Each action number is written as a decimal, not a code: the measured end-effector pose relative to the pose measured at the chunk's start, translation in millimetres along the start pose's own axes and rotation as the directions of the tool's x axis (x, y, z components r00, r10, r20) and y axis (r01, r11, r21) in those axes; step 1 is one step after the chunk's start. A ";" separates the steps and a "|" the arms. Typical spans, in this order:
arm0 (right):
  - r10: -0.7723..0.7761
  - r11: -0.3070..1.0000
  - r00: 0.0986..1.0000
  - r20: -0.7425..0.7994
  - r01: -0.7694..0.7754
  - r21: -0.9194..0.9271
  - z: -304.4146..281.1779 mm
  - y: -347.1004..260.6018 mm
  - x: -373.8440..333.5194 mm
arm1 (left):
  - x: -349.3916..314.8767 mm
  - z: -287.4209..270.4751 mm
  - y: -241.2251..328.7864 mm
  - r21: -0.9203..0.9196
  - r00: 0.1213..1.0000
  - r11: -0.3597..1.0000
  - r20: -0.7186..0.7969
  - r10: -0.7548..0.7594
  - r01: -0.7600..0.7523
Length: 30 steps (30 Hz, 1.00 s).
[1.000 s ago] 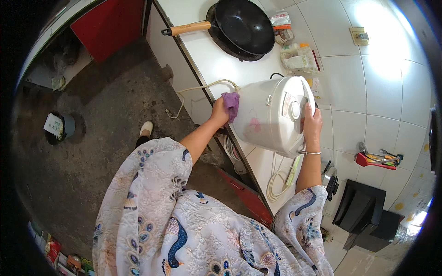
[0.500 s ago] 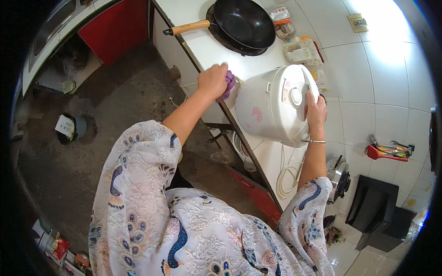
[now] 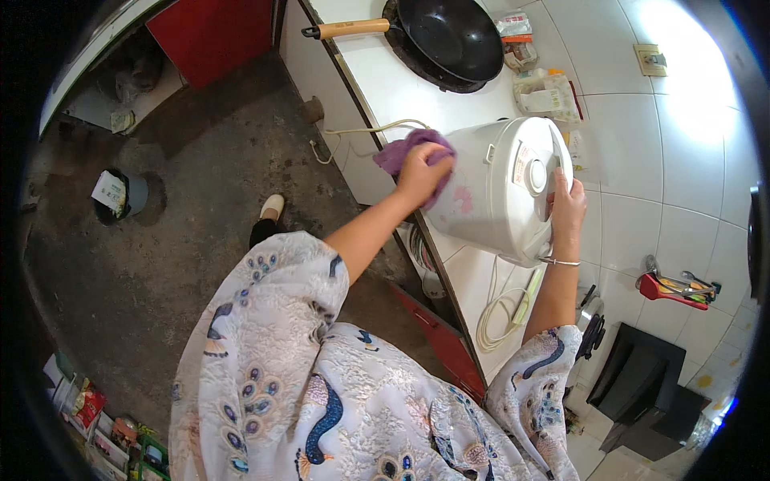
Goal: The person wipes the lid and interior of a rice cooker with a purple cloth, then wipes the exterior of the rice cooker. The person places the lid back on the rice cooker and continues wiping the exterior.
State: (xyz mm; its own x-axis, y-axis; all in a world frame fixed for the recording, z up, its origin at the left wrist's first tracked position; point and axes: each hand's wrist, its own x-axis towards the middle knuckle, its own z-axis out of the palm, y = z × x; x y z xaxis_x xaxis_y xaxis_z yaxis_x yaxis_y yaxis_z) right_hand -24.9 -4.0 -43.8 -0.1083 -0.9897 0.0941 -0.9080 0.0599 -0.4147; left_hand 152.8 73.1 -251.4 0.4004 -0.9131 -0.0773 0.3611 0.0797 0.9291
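Note:
A white rice cooker (image 3: 501, 228) with pink flower prints and a round knob on its lid is on the white counter (image 3: 385, 80). My right hand (image 3: 568, 204) is closed round the white carrying handle (image 3: 564, 148) at the lid. In my left hand (image 3: 421, 172) is a bunched purple cloth (image 3: 391, 157), pressed against the cooker's side near its base, at the counter's front edge. The fingertips of my left hand are partly lost in the cloth's folds. A pale cord (image 3: 365, 130) runs from near the cloth over the counter edge.
A black wok (image 3: 453, 40) with a wooden handle sits farther along the counter. Food packets (image 3: 549, 96) lie against the tiled wall. A coiled white cord (image 3: 488, 325) is nearer me. Utensils (image 3: 678, 289) hang on the wall. A bucket (image 3: 136, 196) stands on the floor.
My left hand has moved right with the purple cloth, from beside the cooker onto its side. More of the cloth shows. My right hand stays on the handle; the whole view has shifted slightly.

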 end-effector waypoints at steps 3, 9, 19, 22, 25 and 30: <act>-0.013 1.000 1.000 -0.010 0.013 -0.009 0.5 7.1 5.1 | 20.9 -17.8 -25.0 0.190 0.981 0.963 -0.014 -0.192 0.191; -0.049 0.999 0.998 -0.030 0.049 -0.011 1.8 6.5 0.0 | 5.4 -4.0 27.0 0.113 0.991 0.990 0.105 0.078 -0.090; -0.018 0.999 0.999 -0.032 0.017 -0.033 2.1 13.7 -0.2 | 21.4 -3.1 -0.3 0.341 0.980 0.918 0.063 0.190 -0.200; -0.083 0.994 0.996 -0.034 0.081 -0.075 1.7 25.8 5.8 | 13.5 6.8 35.1 0.084 0.979 0.977 0.065 0.193 -0.198; -0.003 0.998 1.000 -0.023 0.002 -0.058 0.0 -1.9 -4.8 | 38.1 -15.0 -40.0 0.343 0.999 0.939 0.045 -0.025 0.008; -0.005 0.999 1.000 -0.007 0.004 -0.035 1.1 3.8 -3.1 | 47.3 -40.3 -48.3 0.701 0.880 0.694 0.421 -0.221 -0.162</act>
State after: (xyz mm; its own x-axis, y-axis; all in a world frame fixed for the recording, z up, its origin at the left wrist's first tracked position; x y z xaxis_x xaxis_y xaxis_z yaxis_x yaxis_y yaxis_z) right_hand -27.5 -0.8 -46.7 -0.1067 -0.9890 0.1022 -0.9220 0.0600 -0.3826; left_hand 188.2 42.2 -314.5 -0.0821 -0.9893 -0.1206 -0.4049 -0.0775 0.9111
